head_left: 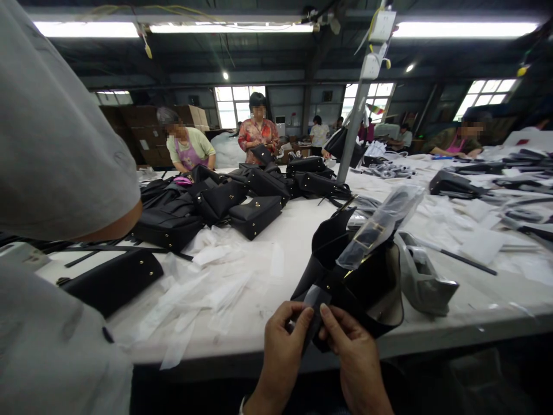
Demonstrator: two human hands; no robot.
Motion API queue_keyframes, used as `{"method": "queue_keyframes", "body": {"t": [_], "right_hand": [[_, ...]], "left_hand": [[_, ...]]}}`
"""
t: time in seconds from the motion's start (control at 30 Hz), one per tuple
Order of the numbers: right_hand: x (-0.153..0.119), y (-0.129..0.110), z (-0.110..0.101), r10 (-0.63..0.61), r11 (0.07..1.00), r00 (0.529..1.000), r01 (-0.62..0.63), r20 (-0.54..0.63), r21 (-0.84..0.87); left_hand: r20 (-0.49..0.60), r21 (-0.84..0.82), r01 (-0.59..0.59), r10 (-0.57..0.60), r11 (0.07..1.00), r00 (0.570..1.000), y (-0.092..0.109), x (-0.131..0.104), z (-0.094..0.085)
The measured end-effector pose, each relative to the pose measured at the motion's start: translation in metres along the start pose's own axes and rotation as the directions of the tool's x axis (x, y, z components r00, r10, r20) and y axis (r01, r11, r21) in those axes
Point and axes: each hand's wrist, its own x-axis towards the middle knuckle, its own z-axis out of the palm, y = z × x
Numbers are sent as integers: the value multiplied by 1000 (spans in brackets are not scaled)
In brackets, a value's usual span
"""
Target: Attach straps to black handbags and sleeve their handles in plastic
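Observation:
A black handbag [328, 242] stands open at the table's near edge, its beige-edged mouth tilted toward me. Right at its front, my left hand [283, 340] pinches a dark flat strip [318, 298] between thumb and fingers. My right hand [356, 351] grips the same strip from the other side, thumb on top. Part of the strip looks covered with pale, see-through film; whether it is joined to the bag I cannot tell. A handle wrapped in clear plastic [378, 227], with gold-coloured fittings, rises from the bag's top.
Black bags [256, 216] are heaped at the centre left, and another bag [114, 279] lies nearer. White paper strips [203, 297] litter the table. A grey tape dispenser [425, 282] stands right of the handbag. A metal post [352, 132] rises behind. Several people work across the table; a grey-sleeved person [56, 144] is close at left.

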Motion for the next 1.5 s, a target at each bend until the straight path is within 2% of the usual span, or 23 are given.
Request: {"method": "queue_keyframes", "body": {"t": [0.1,0.2,0.37,0.43,0.5,0.63,0.73,0.87,1.1,1.2,1.3,1.43,1.5], "right_hand": [[3,-4,-2,10,1000,999,-10,54,-3],[6,-9,-3,15,999,996,-12,84,-32],[5,-12,-1,13,997,999,-10,51,-78],[4,-12,-1,-5,995,998,10,60,-94],[3,-12,-1,-23,993,996,33,86,-110],[-1,-16,-4,-63,978,993,82,103,-191],[-4,-21,-6,-90,944,989,122,115,-308],[-6,-28,-4,-100,898,990,134,101,-418],[-9,-30,-9,-140,873,971,213,193,-439],[-10,-31,-11,-146,874,963,233,227,-427],[-12,-32,-10,-114,892,963,208,245,-402],[-11,-30,-11,-111,882,965,206,238,-423],[-8,-28,-13,-108,890,960,210,260,-404]], "left_hand": [[-90,70,-150,156,986,984,0,0,2],[-107,130,-287,301,949,948,0,-1,3],[-103,195,-365,389,911,916,-3,-4,0],[-96,241,-417,449,876,888,-4,-5,-1],[-55,300,-506,544,809,837,-5,-6,-3],[115,428,-659,686,619,719,-1,-8,-10],[220,516,-693,705,502,675,4,-9,-14],[273,572,-724,743,385,611,4,-10,-16],[327,585,-745,747,321,579,-5,-19,-20],[341,617,-730,736,294,585,-3,-21,-20],[357,632,-714,705,300,613,1,-19,-19],[359,605,-732,714,313,601,1,-21,-19],[350,563,-743,710,362,611,-5,-27,-20]]}}
